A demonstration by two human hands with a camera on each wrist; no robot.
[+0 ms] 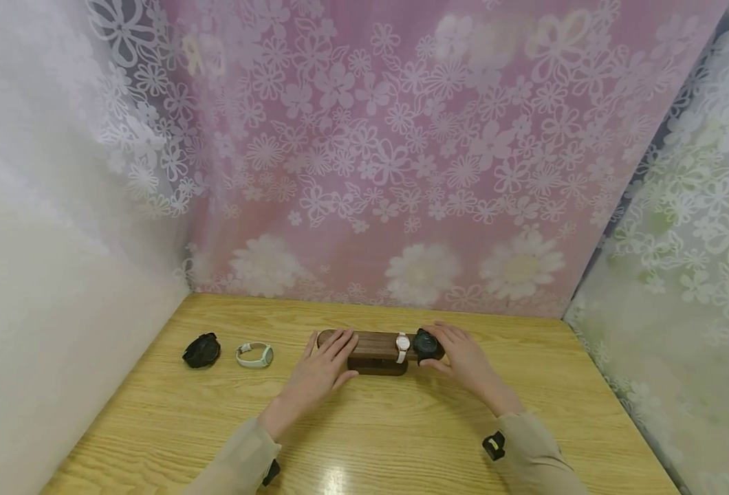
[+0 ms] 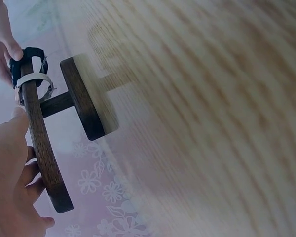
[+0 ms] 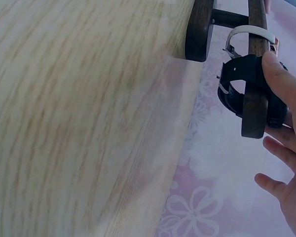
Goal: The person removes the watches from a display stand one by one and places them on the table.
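A dark wooden watch stand (image 1: 373,342), a long bar on a short post and base, stands on the table. My left hand (image 1: 318,371) holds the bar's left part, its fingers laid across the top and the thumb toward the front. In the left wrist view some fingertips of that hand pass behind the bar. Round the bar's right end sits a black watch (image 3: 238,69), its strap looped below. My right hand (image 1: 466,361) grips this watch, thumb in front and fingers behind. Just left of it, a watch with a white strap (image 1: 403,342) encircles the bar.
On the table's left side lie another black watch (image 1: 202,350) and a pale-green-strapped watch (image 1: 256,355) on its side. Flower-patterned curtains (image 1: 364,137) hang behind the wooden table (image 1: 377,440) and at its sides.
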